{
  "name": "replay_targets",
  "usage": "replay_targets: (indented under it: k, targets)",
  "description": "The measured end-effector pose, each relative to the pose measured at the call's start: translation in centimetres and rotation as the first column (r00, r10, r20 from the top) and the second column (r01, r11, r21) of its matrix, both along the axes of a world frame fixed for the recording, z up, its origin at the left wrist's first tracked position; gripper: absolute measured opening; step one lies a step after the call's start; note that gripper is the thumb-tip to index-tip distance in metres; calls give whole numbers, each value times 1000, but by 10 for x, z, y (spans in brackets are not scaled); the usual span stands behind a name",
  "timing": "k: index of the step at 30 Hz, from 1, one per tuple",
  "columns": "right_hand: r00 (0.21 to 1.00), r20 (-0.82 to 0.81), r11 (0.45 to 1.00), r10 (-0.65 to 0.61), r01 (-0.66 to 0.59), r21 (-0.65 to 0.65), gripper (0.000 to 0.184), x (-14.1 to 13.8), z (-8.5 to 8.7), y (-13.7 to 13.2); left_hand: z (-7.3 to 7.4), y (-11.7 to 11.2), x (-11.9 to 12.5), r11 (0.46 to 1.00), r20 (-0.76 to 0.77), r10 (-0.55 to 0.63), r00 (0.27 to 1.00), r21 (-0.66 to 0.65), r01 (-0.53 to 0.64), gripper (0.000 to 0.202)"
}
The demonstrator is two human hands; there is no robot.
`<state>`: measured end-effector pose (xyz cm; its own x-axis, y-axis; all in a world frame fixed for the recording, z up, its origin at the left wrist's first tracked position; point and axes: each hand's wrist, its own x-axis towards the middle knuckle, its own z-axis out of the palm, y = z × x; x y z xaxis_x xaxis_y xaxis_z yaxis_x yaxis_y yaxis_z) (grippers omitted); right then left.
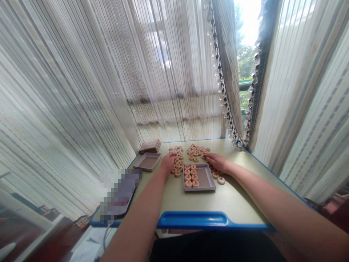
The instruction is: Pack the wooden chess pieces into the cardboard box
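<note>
Round wooden Chinese chess pieces lie loose on the table. My left hand (pixel 168 162) rests at the left edge of one cluster (pixel 177 170), its fingers reaching over the nearest pieces and partly hidden. On the other side, my right hand (pixel 218 162) lies low with fingers stretched out, the tips at a piece (pixel 203 156) on the edge of the far cluster (pixel 195 151). Between my forearms sits a shallow open box (pixel 205 177). Red-marked pieces (pixel 194 177) stand in two columns in its left half; its right half shows bare bottom.
A second shallow tray (pixel 147 162) lies left of my left hand, with a folded brown board (pixel 149 145) behind it. A blurred-out device (pixel 124 194) is at the table's left. Several pieces (pixel 221 180) lie beside my right wrist. Blue edging (pixel 193 219) rims the table; curtains (pixel 174 72) hang behind.
</note>
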<state>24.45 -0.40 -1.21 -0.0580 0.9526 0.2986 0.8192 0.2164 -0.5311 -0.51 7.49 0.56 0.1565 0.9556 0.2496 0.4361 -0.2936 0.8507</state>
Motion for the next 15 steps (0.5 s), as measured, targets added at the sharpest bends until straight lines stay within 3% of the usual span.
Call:
replay_targets:
  k: [3,7,10,15]
  targets:
    - [1000,24,1000,1,-1,-6,41,-1,1,0,4,-8,-3,992,-252,48,967,121,-18,26]
    - [998,65,1000,19,-18,-21,44,-1,3,-2,12,-18,-5,955,-503,168,848,295,-15,28]
    - [996,91,999,22,-19,-34,46,-2,5,-3,15,-21,-5,978,-567,144,811,209,-28,29]
    - [993,115,999,9,-4,-43,46,-4,8,-7,15,-20,-5,990,-520,102,848,133,-38,26]
